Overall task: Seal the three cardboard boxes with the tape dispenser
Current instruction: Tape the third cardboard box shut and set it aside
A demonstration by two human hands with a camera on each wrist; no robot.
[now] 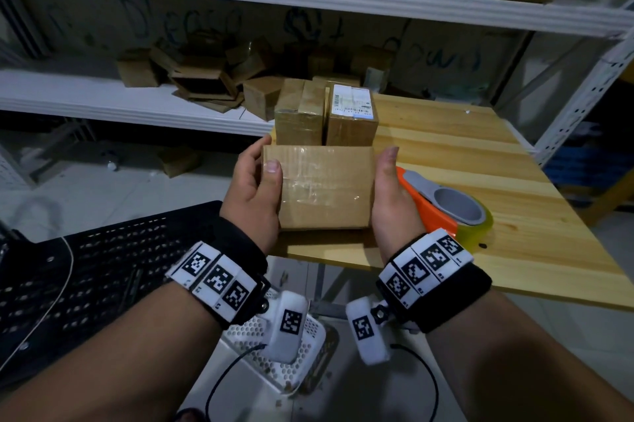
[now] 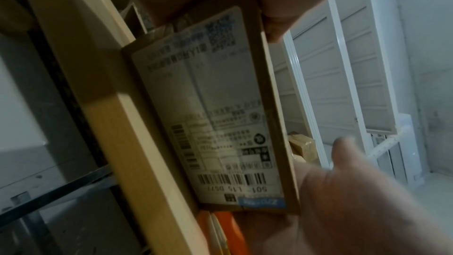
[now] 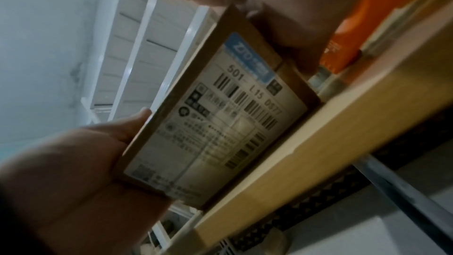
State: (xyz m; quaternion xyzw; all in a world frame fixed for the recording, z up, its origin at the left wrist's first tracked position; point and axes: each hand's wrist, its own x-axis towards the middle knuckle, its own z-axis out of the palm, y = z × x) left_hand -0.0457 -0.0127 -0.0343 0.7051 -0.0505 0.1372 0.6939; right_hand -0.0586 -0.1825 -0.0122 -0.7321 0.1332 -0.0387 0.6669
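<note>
Head view shows our left hand (image 1: 255, 183) and right hand (image 1: 391, 195) clasping a taped cardboard box (image 1: 322, 186) above the surface (image 1: 497, 181) edge, tape dispenser (image 1: 446, 205) just beside. We should probably set it squarely beside the two boxes (image 1: 326, 116), keeping both sides supported.

Between the hands, the brown cardboard box (image 1: 326, 186) is showing glossy clear tape; its underside is carrying a white label with black barcodes and a blue strip (image 2: 215, 115). Right of the hands, the orange-and-grey tape dispenser with yellowish tape (image 1: 446, 203) is lying on the pale striped pine tabletop (image 1: 507, 188).
</note>
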